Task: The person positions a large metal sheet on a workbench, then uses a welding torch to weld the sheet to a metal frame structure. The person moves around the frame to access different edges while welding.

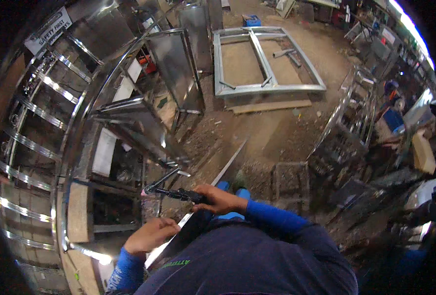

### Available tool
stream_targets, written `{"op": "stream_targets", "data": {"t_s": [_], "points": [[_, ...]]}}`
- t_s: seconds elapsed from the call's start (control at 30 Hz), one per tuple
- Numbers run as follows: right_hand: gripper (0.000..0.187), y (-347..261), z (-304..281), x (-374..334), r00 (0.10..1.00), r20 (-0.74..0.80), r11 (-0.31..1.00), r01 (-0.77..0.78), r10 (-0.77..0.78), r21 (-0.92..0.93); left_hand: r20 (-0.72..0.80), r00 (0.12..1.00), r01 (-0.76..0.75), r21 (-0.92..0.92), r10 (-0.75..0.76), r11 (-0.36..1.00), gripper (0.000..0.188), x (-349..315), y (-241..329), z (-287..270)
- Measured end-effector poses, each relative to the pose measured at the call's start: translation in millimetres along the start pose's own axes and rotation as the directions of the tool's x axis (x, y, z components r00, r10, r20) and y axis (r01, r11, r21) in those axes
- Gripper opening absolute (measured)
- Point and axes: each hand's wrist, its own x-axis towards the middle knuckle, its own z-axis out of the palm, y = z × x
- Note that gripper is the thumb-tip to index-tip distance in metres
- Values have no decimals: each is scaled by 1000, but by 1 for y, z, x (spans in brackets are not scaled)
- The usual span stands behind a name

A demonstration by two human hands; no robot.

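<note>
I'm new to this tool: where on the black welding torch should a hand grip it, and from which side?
Grip the welding torch on its black handle, from the rear, as the right hand does. The pink nozzle points left toward the steel frame, so that end stays clear. The left hand rests lower.

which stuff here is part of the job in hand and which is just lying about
In use:
welding torch in right hand
left hand near the flat metal strip

Lying about:
steel frame on the floor
wooden plank
blue box

A welding torch point(176, 193) lies between a metal rack point(41, 142) at left and perhaps shelving point(350, 132) at right. A metal frame point(264, 61) lies on the floor point(272, 128) ahead.
</note>
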Motion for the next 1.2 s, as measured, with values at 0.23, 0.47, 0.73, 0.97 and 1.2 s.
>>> {"op": "stream_targets", "data": {"t_s": [0.23, 0.47, 0.73, 0.97, 1.2], "points": [[30, 60, -156, 44, 947, -143, 947, -259, 287, 190, -137, 953, -275, -11, 271, 961, 54, 79, 89, -125], [22, 98, -295, 109, 779, -459, 855, -182, 426, 486, -492, 626, -349, 516, 605, 782, 68, 164, 216, -211], [26, 137, -443, 157, 800, -319, 726, -198, 508, 659, -714, 307, -254, 575, 629, 778, 35, 286, 338, -239], [32, 161, -616, 213, 841, -515, 866, 123, 168, 484, -733, 133, -185, 643, 667, 743, 29, 342, 462, -255], [40, 145, -869, 283, 769, -639, 877, 294, 20, 381, -795, -43, 14, 606, 606, 796, 29, 397, 526, -273]]}}
